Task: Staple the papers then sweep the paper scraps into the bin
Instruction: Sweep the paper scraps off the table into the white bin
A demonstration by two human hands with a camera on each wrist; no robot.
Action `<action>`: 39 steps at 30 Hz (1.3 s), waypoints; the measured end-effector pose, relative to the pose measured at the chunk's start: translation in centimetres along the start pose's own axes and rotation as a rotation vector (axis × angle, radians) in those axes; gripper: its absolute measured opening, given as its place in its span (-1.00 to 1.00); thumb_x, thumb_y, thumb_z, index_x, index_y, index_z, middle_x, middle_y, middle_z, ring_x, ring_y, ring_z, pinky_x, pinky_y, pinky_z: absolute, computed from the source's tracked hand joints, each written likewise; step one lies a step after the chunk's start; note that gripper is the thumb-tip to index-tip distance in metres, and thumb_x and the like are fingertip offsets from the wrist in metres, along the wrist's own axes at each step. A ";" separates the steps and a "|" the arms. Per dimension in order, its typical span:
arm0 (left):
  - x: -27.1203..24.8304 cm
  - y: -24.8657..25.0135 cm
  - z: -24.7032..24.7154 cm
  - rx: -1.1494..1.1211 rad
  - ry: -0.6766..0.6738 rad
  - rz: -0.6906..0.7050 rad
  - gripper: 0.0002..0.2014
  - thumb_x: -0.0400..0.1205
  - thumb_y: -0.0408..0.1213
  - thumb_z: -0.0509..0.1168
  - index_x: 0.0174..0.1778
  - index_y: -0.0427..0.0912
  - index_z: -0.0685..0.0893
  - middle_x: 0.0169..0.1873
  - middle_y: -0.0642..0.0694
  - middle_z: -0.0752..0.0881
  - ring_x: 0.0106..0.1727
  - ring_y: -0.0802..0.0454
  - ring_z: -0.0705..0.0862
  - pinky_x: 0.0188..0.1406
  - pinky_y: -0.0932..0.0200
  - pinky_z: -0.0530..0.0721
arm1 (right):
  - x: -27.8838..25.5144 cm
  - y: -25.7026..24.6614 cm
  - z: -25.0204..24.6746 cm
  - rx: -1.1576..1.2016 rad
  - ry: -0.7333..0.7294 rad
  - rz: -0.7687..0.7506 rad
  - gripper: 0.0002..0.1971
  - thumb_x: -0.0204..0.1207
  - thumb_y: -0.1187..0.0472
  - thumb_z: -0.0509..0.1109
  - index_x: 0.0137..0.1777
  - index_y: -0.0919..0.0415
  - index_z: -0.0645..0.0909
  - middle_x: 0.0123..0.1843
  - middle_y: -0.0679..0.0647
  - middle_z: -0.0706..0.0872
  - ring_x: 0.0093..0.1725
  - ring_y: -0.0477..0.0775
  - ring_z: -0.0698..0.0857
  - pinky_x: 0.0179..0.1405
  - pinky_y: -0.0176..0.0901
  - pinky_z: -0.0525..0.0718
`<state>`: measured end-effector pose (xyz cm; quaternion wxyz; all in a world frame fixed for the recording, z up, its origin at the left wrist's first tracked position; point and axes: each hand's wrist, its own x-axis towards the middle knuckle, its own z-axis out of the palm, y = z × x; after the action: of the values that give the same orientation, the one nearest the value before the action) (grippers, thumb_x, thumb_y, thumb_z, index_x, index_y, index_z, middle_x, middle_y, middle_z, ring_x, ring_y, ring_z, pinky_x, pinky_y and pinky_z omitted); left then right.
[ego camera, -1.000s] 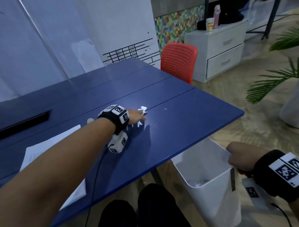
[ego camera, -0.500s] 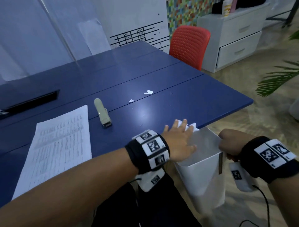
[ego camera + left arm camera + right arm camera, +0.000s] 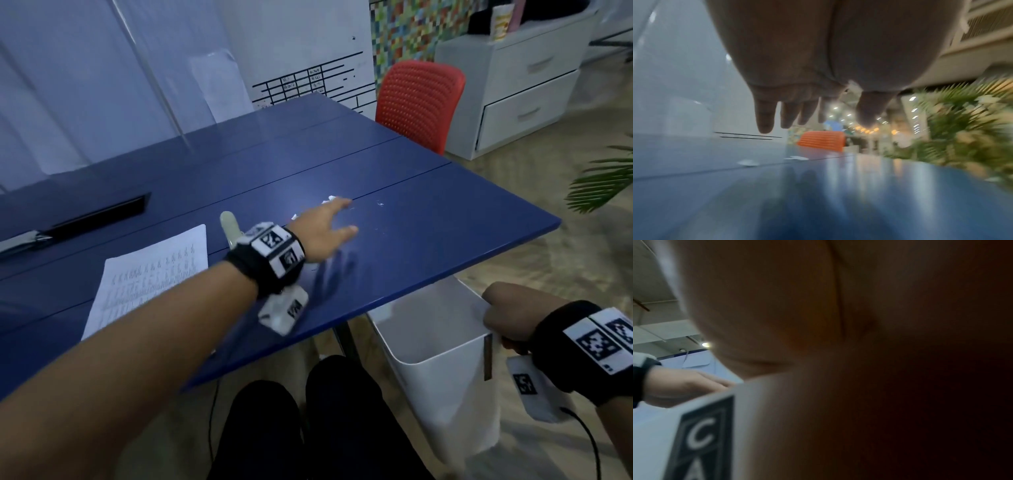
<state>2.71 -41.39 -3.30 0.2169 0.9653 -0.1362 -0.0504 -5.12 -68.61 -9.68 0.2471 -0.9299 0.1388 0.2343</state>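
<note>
The person sits at a blue desk (image 3: 428, 240) with the left hand (image 3: 322, 233) stretched out over the middle of it, fingers (image 3: 764, 118) spread and straight, holding nothing and, from the left wrist view, hanging just above the surface. Right at the far fingertips lie the remaining paper scraps (image 3: 329, 199), a small white cluster on the seam between two desk panels, with a few tiny flecks a little further right. To the left of the wrist the pale stapler (image 3: 230, 224) lies on the desk, partly hidden by the wrist strap, and beside it, nearer the left edge, rest the printed papers (image 3: 150, 277), flat and squared up. The right hand (image 3: 507, 315) is down off the desk's near right edge, its fingers curled over the rim of the white bin (image 3: 442, 370), gripping it so that the open mouth sits just below the desk edge. The bin carries a dark label strip on its right side; the right wrist view shows that label close up but blurred. A red chair (image 3: 419, 102) stands at the far end of the desk, with white drawers behind it.
</note>
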 end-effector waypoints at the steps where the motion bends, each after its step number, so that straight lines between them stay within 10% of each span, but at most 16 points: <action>1: 1.2 -1.3 -0.8 0.088 -0.021 -0.087 -0.38 0.68 -0.03 0.22 0.66 -0.05 0.22 0.69 -0.09 0.22 0.69 -0.07 0.23 0.64 0.03 0.19 | 0.0 0.0 0.0 0.003 0.001 0.001 -0.86 0.47 0.44 0.15 -0.10 0.35 0.54 -0.35 0.30 0.64 -0.47 0.20 0.60 -0.53 -0.17 0.51; 5: 4.7 -5.3 -1.8 0.315 -0.143 -0.309 -0.31 0.68 0.05 0.16 0.70 -0.05 0.10 0.74 -0.18 -0.03 0.74 -0.23 -0.05 0.68 -0.19 0.03 | -0.2 0.0 -0.1 -0.011 0.000 0.000 -0.86 0.48 0.42 0.14 -0.10 0.31 0.53 -0.35 0.26 0.62 -0.47 0.17 0.59 -0.54 -0.20 0.51; 10: 4.6 -5.3 0.0 0.429 -0.272 -0.333 -0.45 0.70 0.02 0.10 0.55 -0.21 0.34 0.61 -0.24 0.28 0.62 -0.30 0.29 0.52 -0.09 0.27 | -0.3 0.2 -0.2 0.002 -0.017 -0.007 -0.87 0.43 0.43 0.15 -0.20 0.30 0.53 -0.41 0.23 0.61 -0.54 0.15 0.57 -0.56 -0.20 0.51; 23: -9.6 6.2 9.5 0.353 -0.347 0.198 -0.22 0.70 0.14 -0.03 0.71 -0.19 -0.20 0.71 -0.12 -0.32 0.71 -0.04 -0.36 0.69 -0.16 -0.27 | -0.8 -0.6 0.1 0.056 -0.062 -0.024 -0.85 0.41 0.39 0.16 -0.26 0.29 0.55 -0.46 0.21 0.65 -0.61 0.09 0.54 -0.60 -0.28 0.48; 27: -9.5 8.6 10.1 0.199 -0.546 0.372 -0.29 0.74 0.05 0.02 0.71 -0.14 -0.13 0.74 -0.10 -0.12 0.74 -0.02 -0.07 0.71 -0.02 -0.07 | -0.7 -0.7 -0.1 0.038 -0.064 -0.044 -0.83 0.45 0.38 0.17 -0.32 0.29 0.54 -0.51 0.14 0.60 -0.62 0.06 0.52 -0.62 -0.27 0.46; 30: -6.2 8.3 7.9 0.039 -0.325 0.363 -0.48 0.63 -0.03 0.15 0.55 0.00 0.39 0.51 -0.10 0.54 0.48 -0.12 0.54 0.47 -0.09 0.51 | -0.3 -0.5 -0.1 0.037 -0.046 -0.016 -0.85 0.43 0.41 0.15 -0.26 0.28 0.53 -0.45 0.20 0.62 -0.55 0.11 0.55 -0.56 -0.24 0.49; 34: 2.1 5.5 2.5 0.042 0.045 0.161 -0.51 0.66 -0.12 0.23 0.53 -0.11 0.47 0.53 -0.07 0.53 0.54 -0.04 0.48 0.53 0.11 0.38 | 0.4 -0.4 -0.3 0.047 -0.036 0.005 -0.86 0.44 0.40 0.13 -0.21 0.23 0.51 -0.37 0.22 0.64 -0.45 0.15 0.60 -0.50 -0.20 0.54; 39: 10.6 -0.9 1.1 0.273 -0.056 -0.213 -0.25 0.63 0.09 0.19 0.70 -0.09 0.10 0.73 -0.19 0.04 0.73 -0.23 0.03 0.66 -0.21 0.14 | 0.5 -0.4 -0.5 0.034 -0.020 0.003 -0.83 0.48 0.39 0.12 -0.04 0.28 0.53 -0.32 0.20 0.62 -0.41 0.16 0.60 -0.49 -0.19 0.54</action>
<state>12.93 -44.05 -5.07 0.0733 0.9930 -0.0446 -0.0808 -4.36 -68.61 -9.46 0.2640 -0.9229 0.1418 0.2417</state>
